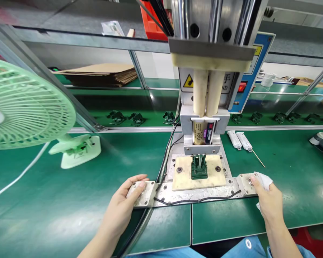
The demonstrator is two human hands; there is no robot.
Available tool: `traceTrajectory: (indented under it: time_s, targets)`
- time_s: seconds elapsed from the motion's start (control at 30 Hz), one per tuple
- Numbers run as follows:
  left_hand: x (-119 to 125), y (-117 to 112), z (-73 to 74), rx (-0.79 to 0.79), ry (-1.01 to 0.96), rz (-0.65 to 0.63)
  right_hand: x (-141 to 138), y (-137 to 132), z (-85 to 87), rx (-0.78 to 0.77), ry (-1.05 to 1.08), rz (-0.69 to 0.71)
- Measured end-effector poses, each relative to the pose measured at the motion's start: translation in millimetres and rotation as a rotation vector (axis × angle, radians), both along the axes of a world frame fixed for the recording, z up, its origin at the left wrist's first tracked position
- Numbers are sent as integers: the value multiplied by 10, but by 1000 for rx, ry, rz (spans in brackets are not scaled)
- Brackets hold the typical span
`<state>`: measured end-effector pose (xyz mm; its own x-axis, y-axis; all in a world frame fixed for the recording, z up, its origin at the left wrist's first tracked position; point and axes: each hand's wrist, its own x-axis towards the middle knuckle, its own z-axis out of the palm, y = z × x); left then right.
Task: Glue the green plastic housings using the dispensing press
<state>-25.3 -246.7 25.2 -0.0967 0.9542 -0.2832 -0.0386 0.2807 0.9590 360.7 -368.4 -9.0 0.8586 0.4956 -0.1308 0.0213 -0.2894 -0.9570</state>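
My left hand (123, 197) wraps round the left metal button block (150, 191) of a press, thumb laid across its top. My right hand (270, 202) grips the right button block (243, 184), its thumb on the round button (250, 182). A crumpled white tissue (264, 180) is tucked under that hand. Between the two blocks, a dark green part (199, 167) sits on the cream fixture plate (181, 182). Directly above it, the press head holds a double-barrel glue cartridge (204, 132) with its nozzle end down. Whether the nozzle touches the part I cannot tell.
A green fan (29, 104) stands at the left. Behind the press, several dark parts (136, 119) lie in a row on a green strip. Two white tubes (239, 140) and a thin stick (258, 158) lie at the right. Black cables (165, 161) run beside the press.
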Motion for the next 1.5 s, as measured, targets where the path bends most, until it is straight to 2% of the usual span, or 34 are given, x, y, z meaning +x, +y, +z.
traceTrajectory:
  time_s: [0.1, 0.27, 0.47, 0.7, 1.17, 1.5]
  targets:
    - [21, -2, 31, -21, -3, 4, -3, -6, 18, -22, -26, -12]
    - [45, -10, 70, -19, 11, 6, 1, -13, 14, 30, -86, 8]
    - [19, 8, 38, 14, 62, -19, 32, -7, -5, -12, -24, -4]
    - [22, 5, 41, 13, 74, -7, -8, -17, 18, 46, -65, 12]
    - [2, 6, 0, 5, 73, -2, 9, -18, 1, 23, 27, -19]
    - [-23, 8, -24, 15, 70, -11, 10, -12, -4, 21, -6, -22]
